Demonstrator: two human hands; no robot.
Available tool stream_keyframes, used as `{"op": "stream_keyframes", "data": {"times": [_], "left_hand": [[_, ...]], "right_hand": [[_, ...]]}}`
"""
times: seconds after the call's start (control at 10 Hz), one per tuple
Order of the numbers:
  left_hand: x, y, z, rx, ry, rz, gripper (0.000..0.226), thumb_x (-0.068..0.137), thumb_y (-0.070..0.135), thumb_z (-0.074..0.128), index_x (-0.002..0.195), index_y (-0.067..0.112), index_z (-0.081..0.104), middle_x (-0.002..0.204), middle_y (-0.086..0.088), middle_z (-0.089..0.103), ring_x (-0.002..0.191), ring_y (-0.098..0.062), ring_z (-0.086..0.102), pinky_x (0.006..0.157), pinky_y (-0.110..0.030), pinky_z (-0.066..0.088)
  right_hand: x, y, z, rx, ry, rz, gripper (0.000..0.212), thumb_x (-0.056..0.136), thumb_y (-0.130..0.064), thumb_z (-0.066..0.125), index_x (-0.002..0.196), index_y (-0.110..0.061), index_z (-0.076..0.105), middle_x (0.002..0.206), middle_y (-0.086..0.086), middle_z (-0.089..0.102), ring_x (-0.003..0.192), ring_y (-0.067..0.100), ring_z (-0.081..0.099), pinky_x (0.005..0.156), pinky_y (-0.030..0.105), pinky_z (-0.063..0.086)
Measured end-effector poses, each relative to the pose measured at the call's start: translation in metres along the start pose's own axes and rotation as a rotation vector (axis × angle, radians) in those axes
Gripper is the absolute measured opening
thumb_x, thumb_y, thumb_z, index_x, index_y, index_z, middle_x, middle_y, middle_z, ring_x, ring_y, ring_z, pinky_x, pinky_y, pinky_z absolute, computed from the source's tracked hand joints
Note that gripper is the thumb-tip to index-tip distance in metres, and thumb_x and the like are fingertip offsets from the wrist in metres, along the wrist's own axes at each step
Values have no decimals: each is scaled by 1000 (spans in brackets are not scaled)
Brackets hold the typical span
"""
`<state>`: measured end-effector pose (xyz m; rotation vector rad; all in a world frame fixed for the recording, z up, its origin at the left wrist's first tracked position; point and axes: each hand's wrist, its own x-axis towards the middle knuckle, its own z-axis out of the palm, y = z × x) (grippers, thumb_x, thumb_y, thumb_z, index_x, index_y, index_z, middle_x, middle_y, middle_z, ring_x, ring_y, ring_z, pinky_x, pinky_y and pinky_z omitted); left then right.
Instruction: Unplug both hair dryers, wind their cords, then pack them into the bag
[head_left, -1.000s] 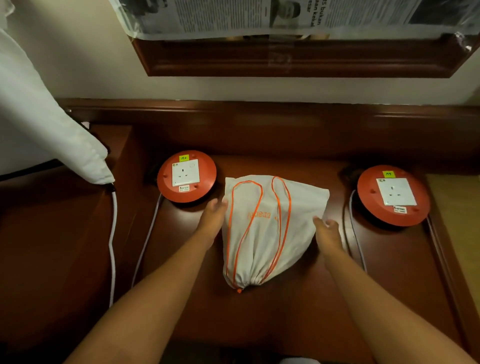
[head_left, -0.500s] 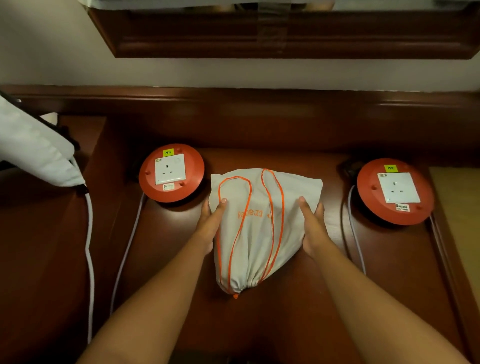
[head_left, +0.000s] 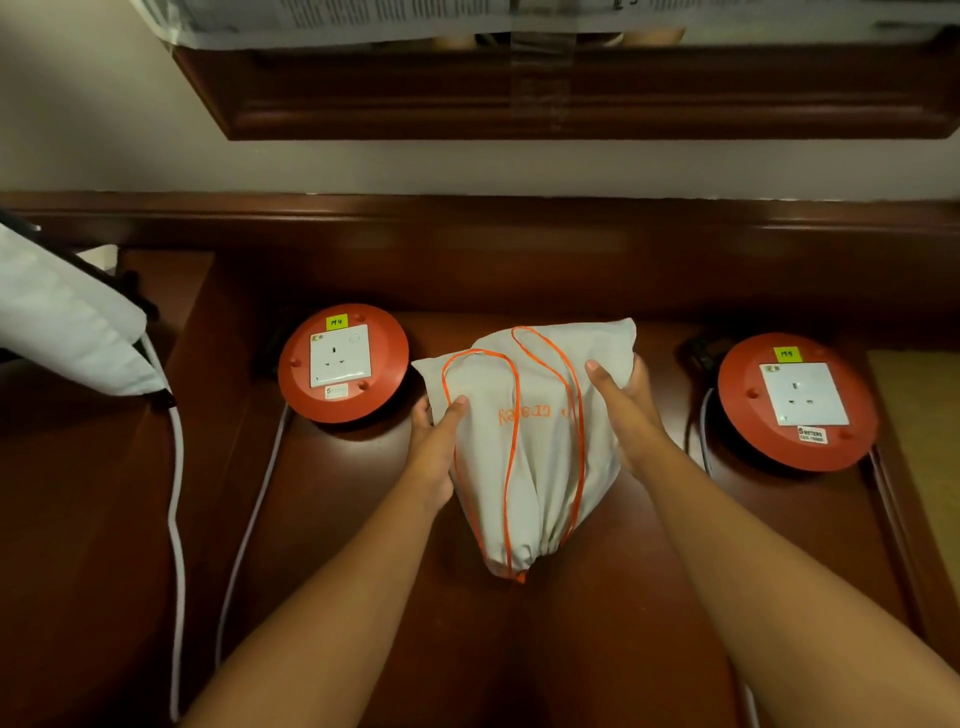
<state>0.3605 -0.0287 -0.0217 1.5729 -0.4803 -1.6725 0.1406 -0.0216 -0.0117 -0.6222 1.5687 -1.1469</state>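
Surface: dark wood desk (head_left: 332, 519), two red reels (head_left: 344, 362) flanking the grip.
Bag (head_left: 540, 447): cinched, between both palms.
Grip: left hand (head_left: 435, 447) and right hand (head_left: 626, 410) clasp its sides.
Risk: loose drawstrings (head_left: 511, 467) might snag if lifted.

Yellow sticker (head_left: 336, 322) on left socket reel (head_left: 343, 362) reads "M4" (handwritten).
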Motion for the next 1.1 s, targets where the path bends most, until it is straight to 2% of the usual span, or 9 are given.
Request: {"op": "stream_keyframes", "data": {"times": [0.1,0.3,0.4,0.5,0.6,0.7,0.9,1.0,1.1], "left_hand": [[7,6,8,-7,-10,30,46,92,28,64,131,34,40,122,7,61,109,-15,60,87,-37,52],[30,18,21,7,-28,45,59,91,25,65,142,28,36,130,0,60,113,-20,60,97,-44,50],[33,25,28,-2,-48,46,53,93,18,62,139,28,38,127,1,61,109,-18,61,85,-35,53],[38,27,31,45,-56,65,54,92,15,62,140,24,37,128,-1,61,110,-17,61,84,-32,52],[44,24,28,97,-53,70,59,92,15,63,143,22,35,130,-1,59,116,-20,58,100,-41,48],[46,23,21,145,-38,61,64,91,16,64,146,23,32,132,-2,58,117,-22,58,101,-45,47],[34,38,17,450,9,146,78,91,23,63,153,24,15,155,0,31,139,-26,35,112,-46,34],[20,51,15,573,13,245,69,92,26,60,151,21,24,153,-4,35,138,-27,36,112,-46,35],[-2,65,16,633,-15,321,61,94,24,57,148,16,30,150,-7,38,136,-26,38,110,-37,36]], "right_hand": [[12,-9,2,-25,1,-16,70,72,-58,70,131,-37,39,123,-12,60,111,13,60,96,45,51],[34,-19,3,-97,51,1,80,67,-61,70,135,-37,36,125,-11,58,115,14,56,101,45,46],[43,-24,3,-159,62,14,83,75,-55,69,143,-33,26,136,-7,50,124,19,50,105,44,42],[49,-28,2,-237,86,33,82,81,-50,67,146,-28,22,140,-2,46,127,22,46,103,38,41],[49,-31,0,-279,83,36,77,83,-48,65,145,-24,26,138,0,48,126,24,47,96,34,41],[47,-33,-2,-317,98,21,68,85,-44,65,141,-22,32,136,0,50,124,23,48,96,33,42],[32,-32,-4,-411,114,0,58,88,-44,60,137,-20,41,133,4,51,122,27,51,99,44,46],[16,-38,-1,-451,131,10,70,91,-46,54,148,-17,25,150,8,34,136,30,36,108,43,36],[-7,-50,6,-478,126,-50,67,95,-44,49,150,-15,23,155,8,27,141,27,29,111,39,29]]}}
